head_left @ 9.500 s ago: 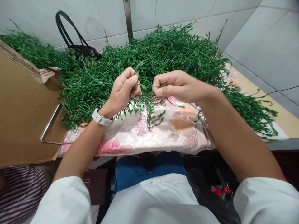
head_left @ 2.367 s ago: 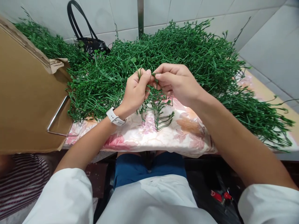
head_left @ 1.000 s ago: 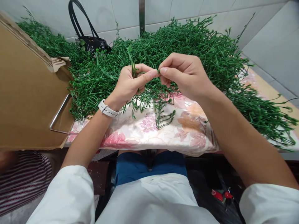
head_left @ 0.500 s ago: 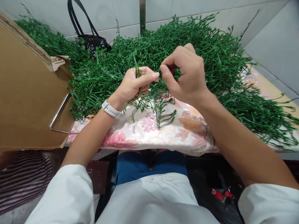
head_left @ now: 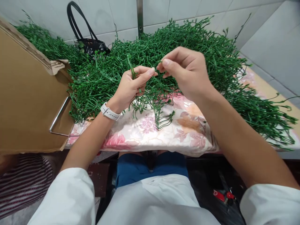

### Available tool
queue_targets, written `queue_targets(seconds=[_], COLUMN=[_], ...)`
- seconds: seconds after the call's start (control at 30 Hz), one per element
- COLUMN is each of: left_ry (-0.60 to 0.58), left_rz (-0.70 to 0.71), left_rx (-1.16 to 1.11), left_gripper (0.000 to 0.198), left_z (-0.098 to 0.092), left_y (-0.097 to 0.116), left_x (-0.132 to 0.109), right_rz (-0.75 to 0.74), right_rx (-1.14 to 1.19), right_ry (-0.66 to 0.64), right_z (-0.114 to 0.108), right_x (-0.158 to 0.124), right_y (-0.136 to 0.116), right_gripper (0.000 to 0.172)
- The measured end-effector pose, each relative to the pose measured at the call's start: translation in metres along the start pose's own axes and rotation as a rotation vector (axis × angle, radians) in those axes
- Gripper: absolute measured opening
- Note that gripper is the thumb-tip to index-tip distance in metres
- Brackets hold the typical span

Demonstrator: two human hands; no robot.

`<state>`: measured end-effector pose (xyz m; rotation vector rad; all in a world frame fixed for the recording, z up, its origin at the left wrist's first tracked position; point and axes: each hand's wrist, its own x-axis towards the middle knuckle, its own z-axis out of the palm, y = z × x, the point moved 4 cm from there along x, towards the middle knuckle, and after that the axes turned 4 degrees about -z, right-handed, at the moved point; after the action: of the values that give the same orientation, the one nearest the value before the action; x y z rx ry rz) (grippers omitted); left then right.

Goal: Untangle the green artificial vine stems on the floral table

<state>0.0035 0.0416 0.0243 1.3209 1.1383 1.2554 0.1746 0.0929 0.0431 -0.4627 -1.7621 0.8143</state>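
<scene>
My left hand (head_left: 134, 82) is closed around a green plant stem (head_left: 133, 72), which stands up between thumb and fingers. Part of that stem is hidden in the palm. My right hand (head_left: 185, 70) is pinched just to the right of it, thumb against the fingers; whatever it may hold is too small to name. A narrow gap separates the fingertips of both hands. Behind and below them spreads a large heap of thin green artificial-looking plant stems (head_left: 187, 36) with budded tips. A small bunch of stems (head_left: 161, 120) hangs over the cloth beneath my hands.
A floral cloth (head_left: 150, 142) covers the table. On the left stand a cardboard box (head_left: 30, 106) and a metal wire handle (head_left: 58, 115). A black handbag (head_left: 91, 45) leans near the tiled wall (head_left: 159, 14). At lower left shows another person's striped clothing (head_left: 25, 184).
My right hand has rolled over slightly, its fingertips still pinched beside the left. My left hand has shifted a little leftward with the stem.
</scene>
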Motion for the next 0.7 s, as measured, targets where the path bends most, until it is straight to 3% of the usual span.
queue_targets(seconds=[0.1,0.2,0.37,0.47,0.57,0.7], left_ry=[0.111,0.193,0.166,0.11,0.102,0.102], left_rz=[-0.017,-0.008,-0.012,-0.035,-0.015,-0.011], left_rx=[0.025,0.044,0.052,0.082,0.065,0.038], left_gripper=[0.028,0.028,0.032,0.041,0.047,0.043], left_z=[0.002,0.004,0.005,0.007,0.007,0.008], left_y=[0.001,0.002,-0.001,-0.003,-0.002,0.003], left_x=[-0.003,-0.007,-0.004,-0.002,-0.003,-0.004], right_rz=[0.101,0.097,0.005,-0.088,-0.109,0.212], right_rx=[0.136,0.185,-0.232,-0.472,-0.644,-0.772], right_ry=[-0.129,-0.18,-0.241,-0.303,-0.379,-0.722], right_z=[0.013,0.021,0.008,-0.027,-0.086,-0.158], right_x=[-0.006,-0.008,-0.004,-0.002,-0.009,-0.041], right_y=[0.008,0.014,-0.008,-0.041,-0.067,-0.05], right_gripper=[0.038,0.04,0.031,0.027,0.042,0.07])
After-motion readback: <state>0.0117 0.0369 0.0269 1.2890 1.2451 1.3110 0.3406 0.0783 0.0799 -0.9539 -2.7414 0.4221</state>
